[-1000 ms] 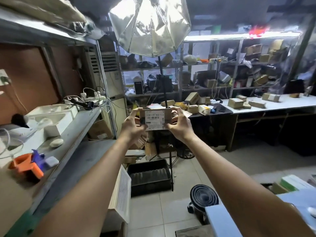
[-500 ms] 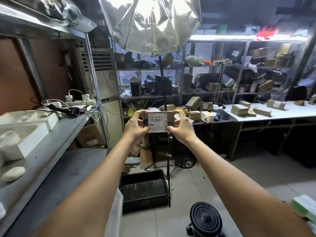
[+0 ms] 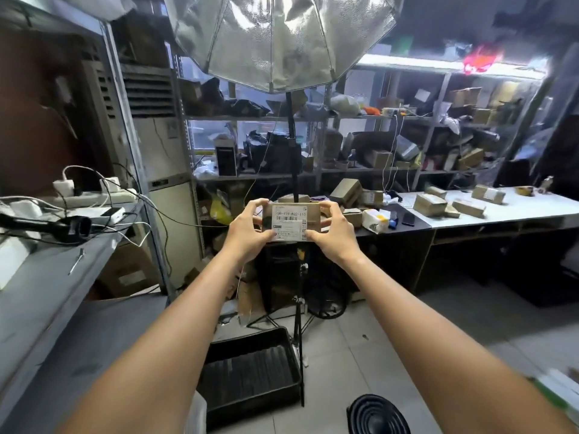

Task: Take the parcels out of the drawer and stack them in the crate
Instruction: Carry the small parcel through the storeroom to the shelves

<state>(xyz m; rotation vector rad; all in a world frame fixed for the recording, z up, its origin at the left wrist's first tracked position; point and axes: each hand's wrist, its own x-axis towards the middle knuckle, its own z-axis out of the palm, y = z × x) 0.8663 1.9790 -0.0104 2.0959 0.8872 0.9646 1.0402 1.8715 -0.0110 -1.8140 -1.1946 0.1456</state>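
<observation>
Parcel [image 3: 313, 214] barely shifted; left hand [image 3: 247, 234], right hand [image 3: 334, 235] clamp its ends; label [image 3: 289, 223] small print unreadable

Centre, ahead of person: parcel [image 3: 291, 222] mid-air between left grip [image 3: 247, 230] and right grip [image 3: 333, 234]. Below on floor: crate [image 3: 250, 374], just left of light stand [image 3: 300, 339]. Right: desk [image 3: 526, 211], boxes [image 3: 430, 204] on it, shelving [image 3: 435, 136] behind. Left: shelf [image 3: 47, 283], power strip [image 3: 94, 198] on it.
</observation>
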